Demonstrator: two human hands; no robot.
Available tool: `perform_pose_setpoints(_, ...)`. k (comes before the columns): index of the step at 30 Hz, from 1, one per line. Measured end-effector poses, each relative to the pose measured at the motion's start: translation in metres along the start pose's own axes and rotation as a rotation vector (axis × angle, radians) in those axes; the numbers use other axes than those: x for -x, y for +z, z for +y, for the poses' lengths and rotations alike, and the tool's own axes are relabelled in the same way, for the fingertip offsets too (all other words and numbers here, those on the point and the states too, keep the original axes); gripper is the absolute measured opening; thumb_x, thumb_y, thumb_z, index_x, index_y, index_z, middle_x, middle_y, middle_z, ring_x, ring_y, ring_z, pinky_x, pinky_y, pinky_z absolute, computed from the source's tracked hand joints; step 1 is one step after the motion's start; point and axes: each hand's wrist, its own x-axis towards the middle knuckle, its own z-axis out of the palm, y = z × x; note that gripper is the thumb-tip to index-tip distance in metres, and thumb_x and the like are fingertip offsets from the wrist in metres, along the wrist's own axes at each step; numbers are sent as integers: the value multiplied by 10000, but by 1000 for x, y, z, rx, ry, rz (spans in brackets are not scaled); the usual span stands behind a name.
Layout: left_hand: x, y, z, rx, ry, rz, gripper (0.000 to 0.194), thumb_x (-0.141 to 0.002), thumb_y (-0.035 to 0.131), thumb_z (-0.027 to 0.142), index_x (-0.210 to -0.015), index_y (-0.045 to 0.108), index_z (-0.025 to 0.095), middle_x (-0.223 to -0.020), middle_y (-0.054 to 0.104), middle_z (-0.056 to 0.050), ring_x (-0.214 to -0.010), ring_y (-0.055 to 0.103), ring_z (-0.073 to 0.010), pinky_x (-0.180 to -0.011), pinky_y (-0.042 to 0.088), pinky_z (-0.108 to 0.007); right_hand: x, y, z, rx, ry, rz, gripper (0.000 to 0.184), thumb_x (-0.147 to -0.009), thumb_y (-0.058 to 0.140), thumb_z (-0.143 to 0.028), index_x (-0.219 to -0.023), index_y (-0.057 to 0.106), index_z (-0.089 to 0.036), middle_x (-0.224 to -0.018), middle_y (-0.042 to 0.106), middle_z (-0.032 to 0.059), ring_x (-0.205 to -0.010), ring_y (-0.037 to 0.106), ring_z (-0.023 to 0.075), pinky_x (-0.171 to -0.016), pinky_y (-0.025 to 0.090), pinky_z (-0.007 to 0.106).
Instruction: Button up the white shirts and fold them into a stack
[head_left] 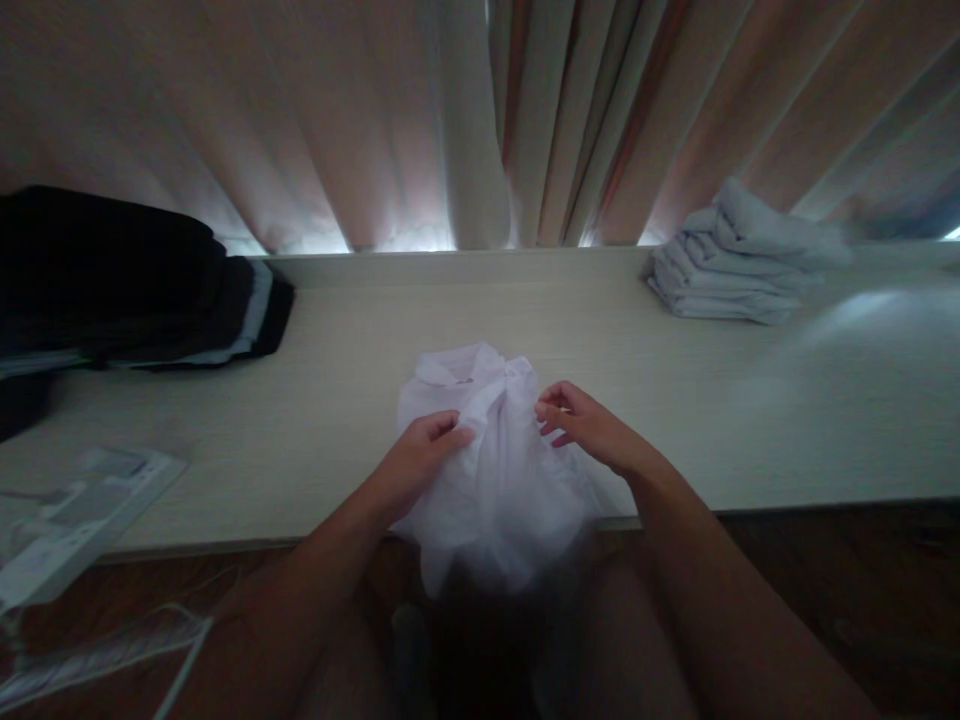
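Observation:
A white collared shirt (491, 450) lies bunched on the pale ledge, its collar towards the curtain. The lower part droops over the front edge near my knees and is blurred. My left hand (429, 447) is closed on the cloth at the shirt's left front, thumb on top. At the right side of the shirt, below the collar, my right hand (574, 420) has its thumb and index finger pinched together at the edge of the fabric. The other fingers curl loosely beneath.
The ledge (352, 420) runs across under a long curtain (360, 120). Folded white clothes (739, 260) are stacked at the back right. A pile of dark folded clothes (127, 280) stands at the left. Nearer on the left are a white power strip (90, 520) and a white rack (105, 655).

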Motion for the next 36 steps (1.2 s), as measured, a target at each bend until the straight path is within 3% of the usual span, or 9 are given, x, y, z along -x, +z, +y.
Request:
perform_pose_setpoints(5,-2,4,8,53,-23,80,268,-783,658,401,-866,689,148,-786,705,-43,-675,627,-181,-601,473,-270,8,-14,9,243,-103,-304,188,-800,712,-345,-884,675,-181,-850,671,30,-792,594,174,-741,454,308)
perform_pose_setpoints(8,-1,9,13,24,21,143,246,-755,674,379,-836,694,148,-780,705,-43,-663,618,-174,-591,471,-266,12,-13,0,138,-137,-290,146,-843,649,-314,-800,670,-176,-760,637,5,-734,565,155,-706,430,289)
perform_pose_setpoints(12,2,15,13,-21,47,134,248,-765,674,387,-852,695,155,-769,697,-31,-655,607,-165,-579,459,-253,23,-10,-11,-13,-130,-252,159,-845,651,-325,-808,659,-171,-759,609,-7,-705,532,130,-669,397,262)
perform_pose_setpoints(17,6,21,9,-57,25,112,243,-785,659,408,-810,654,167,-768,685,-20,-671,605,-164,-582,445,-247,33,-1,-15,-65,-25,-328,198,-794,711,-357,-851,698,-168,-758,644,8,-667,540,133,-610,395,253)
perform_pose_setpoints(20,7,23,10,-87,35,94,250,-779,652,418,-768,630,170,-761,675,-17,-675,596,-165,-590,437,-250,38,11,-21,-174,-8,-212,183,-783,720,-345,-808,704,-165,-697,624,-5,-608,508,113,-577,373,244)
perform_pose_setpoints(24,8,26,12,-110,42,157,227,-760,643,396,-732,621,172,-716,648,-12,-660,575,-164,-571,419,-250,46,36,-31,-441,9,19,208,-786,730,-379,-848,702,-182,-706,632,-3,-590,510,113,-561,389,250)
perform_pose_setpoints(27,9,28,13,-78,41,197,221,-741,660,390,-723,621,174,-714,648,-12,-661,572,-163,-572,422,-249,48,53,-35,-459,5,133,220,-778,740,-391,-869,716,-193,-755,671,19,-623,549,133,-570,419,262)
perform_pose_setpoints(31,10,31,12,-26,34,193,231,-757,673,402,-753,640,173,-731,658,-15,-668,573,-159,-579,435,-247,48,63,-37,-426,2,187,223,-762,754,-397,-851,735,-194,-774,698,38,-661,595,158,-579,455,272)
perform_pose_setpoints(36,12,30,12,-38,65,197,233,-769,681,395,-736,642,167,-686,625,1,-641,549,-140,-559,422,-231,48,63,-38,-449,47,162,217,-758,766,-402,-847,749,-205,-768,712,35,-633,608,160,-561,463,275)
